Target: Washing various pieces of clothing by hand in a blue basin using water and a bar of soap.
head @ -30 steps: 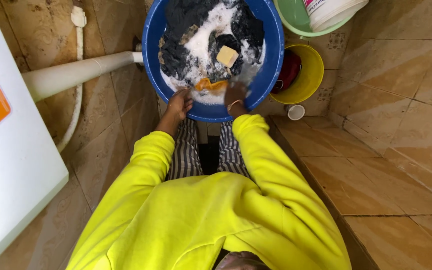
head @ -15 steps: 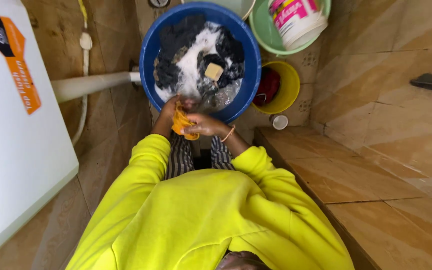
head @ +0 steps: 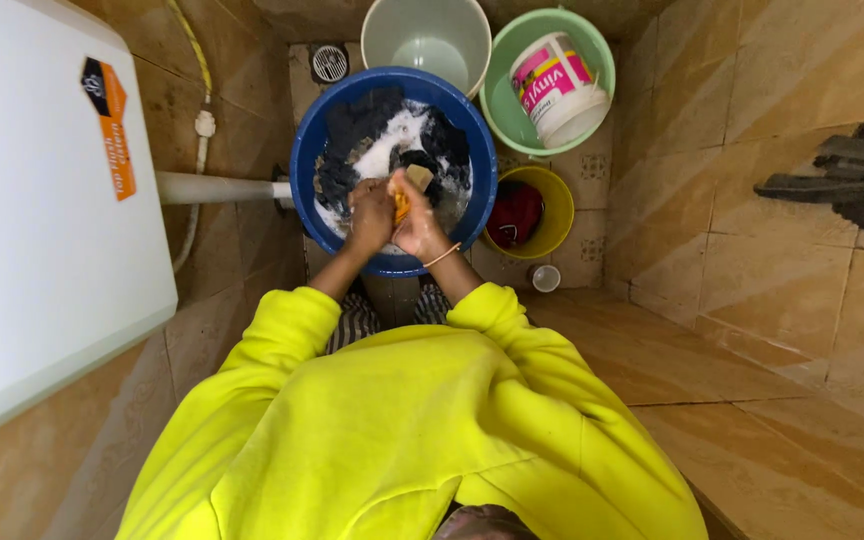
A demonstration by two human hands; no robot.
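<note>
Brown glazed tiles (head: 752,300) cover the floor and walls of this small wet room, and the blue basin (head: 304,165) stands on them in the middle of the view, full of dark laundry (head: 352,130) and white suds. Over the near side of the basin the left hand (head: 370,215) and the right hand (head: 418,226) are pressed together, both clamped on a small orange cloth (head: 401,205) that shows as a thin strip between them, just above the soapy water. A tan bar of soap (head: 419,177) lies on the laundry in the basin, just beyond the hands. Behind the basin stands a pale bucket (head: 426,40), with a round floor drain (head: 329,63) beside it. To the right of the basin sits a green bucket (head: 512,110) holding a white tub with a pink label (head: 557,88), and nearer, a yellow bucket (head: 557,215) with something red inside. A small white cup (head: 545,278) rests on the floor near the yellow bucket. Left of the basin, a white pipe (head: 217,187) runs to a large white cistern (head: 42,230). The yellow sleeves (head: 282,320) fill the foreground.
</note>
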